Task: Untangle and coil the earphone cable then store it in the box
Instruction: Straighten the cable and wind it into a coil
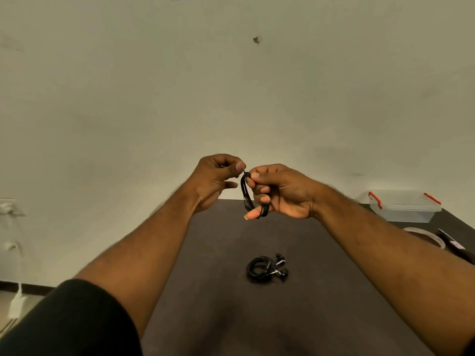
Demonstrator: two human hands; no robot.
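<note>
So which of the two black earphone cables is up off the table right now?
The cable wound round the right hand fingers, the held earphone cable, with the left hand pinching its top end. The other earphone bundle lies coiled on the dark table, untouched.

No text, label, brand, number or sign can be read anywhere in the head view. A dark object (453, 244) at the right edge of the frame carries a small pale patch that could be a label, but it is too blurred to make out.
</note>
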